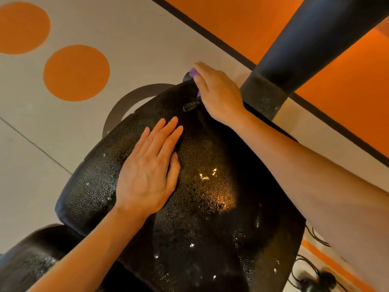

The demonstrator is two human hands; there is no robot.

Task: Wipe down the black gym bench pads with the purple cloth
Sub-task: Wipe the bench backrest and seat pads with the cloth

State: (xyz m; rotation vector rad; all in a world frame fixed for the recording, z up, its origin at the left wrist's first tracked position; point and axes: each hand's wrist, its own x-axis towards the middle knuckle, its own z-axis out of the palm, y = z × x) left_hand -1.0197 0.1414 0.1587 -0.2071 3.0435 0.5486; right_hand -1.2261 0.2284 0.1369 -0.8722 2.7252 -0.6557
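Observation:
A black textured bench pad fills the middle of the view, glossy and speckled with wet spots. My left hand lies flat on the pad's left half, fingers together, holding nothing. My right hand presses on the pad's far end. The purple cloth shows only as a small patch under its fingers; most of it is hidden by the hand. A second black pad sits at the lower left.
A thick black padded post rises at the upper right, just beyond my right hand. The floor is grey with orange circles and an orange zone at right. Black cables lie on the floor at lower right.

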